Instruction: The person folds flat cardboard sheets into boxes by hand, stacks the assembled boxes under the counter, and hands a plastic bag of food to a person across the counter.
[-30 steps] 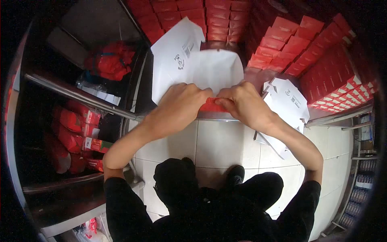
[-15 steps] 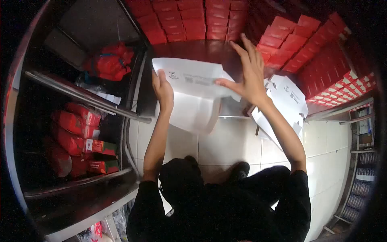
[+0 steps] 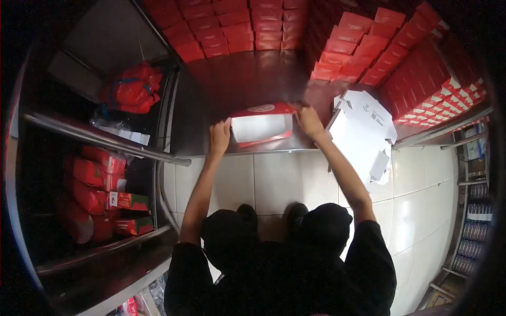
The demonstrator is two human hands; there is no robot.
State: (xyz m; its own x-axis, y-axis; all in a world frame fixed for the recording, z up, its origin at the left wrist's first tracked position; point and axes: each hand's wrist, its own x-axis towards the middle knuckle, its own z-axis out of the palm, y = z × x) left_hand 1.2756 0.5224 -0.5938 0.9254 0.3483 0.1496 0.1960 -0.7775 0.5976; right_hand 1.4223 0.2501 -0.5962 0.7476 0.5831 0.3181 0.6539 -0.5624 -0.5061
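At the dark counter (image 3: 237,79), left fingers (image 3: 222,128) and right fingers (image 3: 305,113) grip a red box (image 3: 262,128) with white middle.

The carton (image 3: 262,129) hides its underside (white print (image 3: 262,108) illegibly small).
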